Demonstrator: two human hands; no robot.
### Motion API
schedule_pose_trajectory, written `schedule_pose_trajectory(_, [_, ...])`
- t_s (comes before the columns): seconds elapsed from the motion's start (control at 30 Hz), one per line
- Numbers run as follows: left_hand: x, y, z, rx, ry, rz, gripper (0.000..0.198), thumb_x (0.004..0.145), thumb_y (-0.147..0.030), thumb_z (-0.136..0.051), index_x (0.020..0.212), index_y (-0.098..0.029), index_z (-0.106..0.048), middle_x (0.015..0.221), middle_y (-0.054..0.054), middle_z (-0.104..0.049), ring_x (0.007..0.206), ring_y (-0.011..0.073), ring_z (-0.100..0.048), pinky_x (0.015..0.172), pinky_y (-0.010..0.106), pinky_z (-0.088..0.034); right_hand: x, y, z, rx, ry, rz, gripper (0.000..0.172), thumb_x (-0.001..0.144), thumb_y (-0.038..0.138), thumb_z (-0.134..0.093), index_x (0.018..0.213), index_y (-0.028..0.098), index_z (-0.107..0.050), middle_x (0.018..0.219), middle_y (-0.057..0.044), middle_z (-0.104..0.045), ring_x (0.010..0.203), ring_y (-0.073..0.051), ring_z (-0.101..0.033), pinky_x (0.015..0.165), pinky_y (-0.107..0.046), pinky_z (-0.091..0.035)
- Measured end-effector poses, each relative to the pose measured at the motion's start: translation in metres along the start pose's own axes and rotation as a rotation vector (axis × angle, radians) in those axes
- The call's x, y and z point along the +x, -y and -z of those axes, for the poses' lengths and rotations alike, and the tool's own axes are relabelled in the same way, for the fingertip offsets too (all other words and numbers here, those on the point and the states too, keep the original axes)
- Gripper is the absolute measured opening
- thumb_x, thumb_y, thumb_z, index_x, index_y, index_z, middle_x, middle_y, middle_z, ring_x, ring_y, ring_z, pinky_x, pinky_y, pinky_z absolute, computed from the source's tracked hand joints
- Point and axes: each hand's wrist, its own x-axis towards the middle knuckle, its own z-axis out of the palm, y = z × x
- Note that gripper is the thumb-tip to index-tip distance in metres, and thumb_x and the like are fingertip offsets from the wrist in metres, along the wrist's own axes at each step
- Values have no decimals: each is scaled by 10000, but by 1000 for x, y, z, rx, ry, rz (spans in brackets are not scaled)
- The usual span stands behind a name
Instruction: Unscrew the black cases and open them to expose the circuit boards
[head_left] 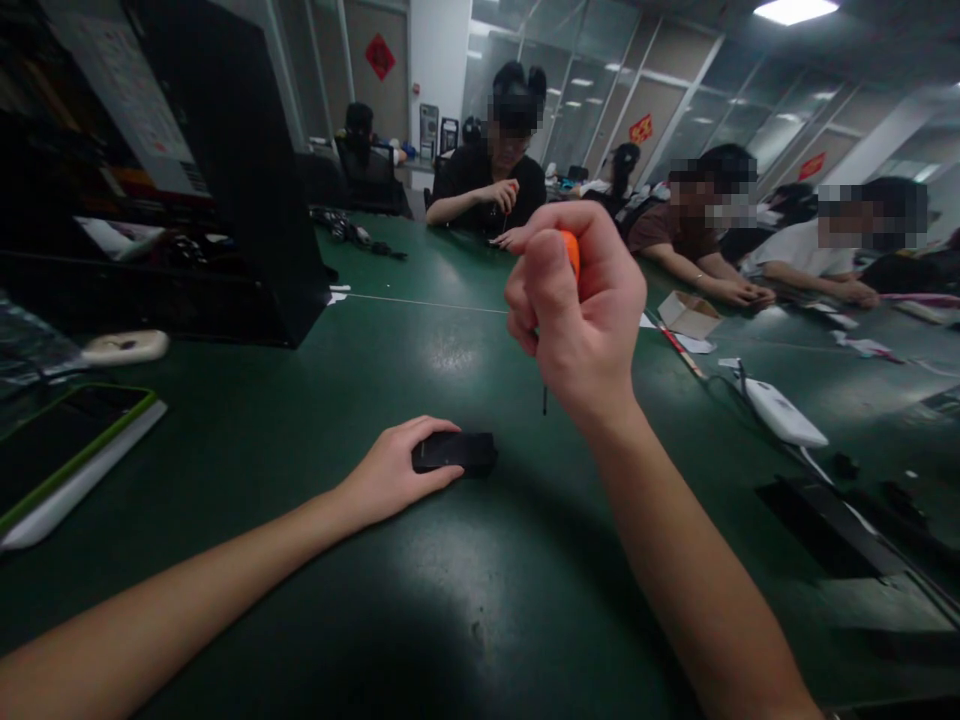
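My left hand [405, 466] grips the left end of a small black box-shaped piece [474, 454] that lies flat on the green tabletop [450, 350]. Its thumb is along the near side and the fingers reach over the far side. Raised above the table to the right, my right hand [581, 300] is closed around the orange handle of a screwdriver [571, 252]. The dark, thin shaft points down below the fist, its tip apart from the black piece. Most of the handle is hidden by the fingers.
A tall black case [225, 170] stands at the left, behind a green-edged phone [75, 440]. To the right are a small cardboard box [688, 314], a white power bank-like device [786, 412] with a cable, and flat black pieces [832, 525]. Several people sit across the table.
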Motion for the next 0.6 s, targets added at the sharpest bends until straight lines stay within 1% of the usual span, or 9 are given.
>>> schedule_pose_trajectory(0.03, [0,0,0,-4,12,8,383,849,-341,-727,1194,-207,-629,1167,72,-693,1058,249,-652,929,383,-492,-5,0,-4,30,37,79,327,980,458,-423,953,149,-526,691,54,-434,553,29,-438,551,-85,-312])
schedule_pose_trajectory(0.07, [0,-1,0,-7,22,8,384,848,-336,-729,1198,-212,-629,1168,66,-694,1057,247,-652,930,379,-490,-11,-3,-7,59,62,140,349,947,490,-514,846,155,-503,643,59,-424,514,20,-397,504,-89,-310])
schedule_pose_trajectory(0.1, [0,-1,0,-9,32,4,382,849,-331,-730,1200,-218,-630,1170,61,-694,1059,246,-651,934,376,-487,-15,-9,-9,87,80,159,402,919,521,-568,763,165,-466,598,59,-414,484,4,-368,458,-108,-308])
schedule_pose_trajectory(0.17, [0,-2,0,-8,49,-7,375,854,-325,-725,1203,-225,-631,1176,55,-692,1065,244,-646,937,370,-481,-20,-23,-9,147,97,79,494,927,574,-536,665,182,-389,525,54,-375,440,-23,-335,408,-151,-295])
schedule_pose_trajectory(0.23, [0,-2,1,-5,61,-15,373,860,-327,-721,1208,-227,-632,1180,53,-689,1071,245,-642,939,364,-474,-19,-38,-7,224,86,-5,533,945,599,-482,633,194,-331,472,60,-317,394,-38,-275,369,-180,-254])
schedule_pose_trajectory(0.33, [-1,-2,1,-2,62,-13,384,864,-325,-720,1222,-224,-626,1193,53,-683,1086,243,-636,950,357,-462,-14,-53,-3,326,69,-89,534,948,605,-463,635,204,-301,441,74,-271,352,-43,-200,335,-199,-194])
schedule_pose_trajectory(0.47, [0,-4,2,-6,72,-4,381,872,-327,-716,1226,-220,-623,1194,52,-679,1091,234,-631,953,351,-457,-12,-63,-3,347,86,-132,543,919,634,-502,640,207,-314,431,81,-275,336,-40,-197,324,-201,-179])
schedule_pose_trajectory(0.6, [1,-4,2,-4,77,-7,373,873,-326,-717,1215,-211,-625,1186,52,-679,1083,231,-632,950,349,-456,-14,-71,-7,356,106,-143,551,903,653,-518,644,209,-320,431,80,-287,339,-40,-209,326,-203,-189])
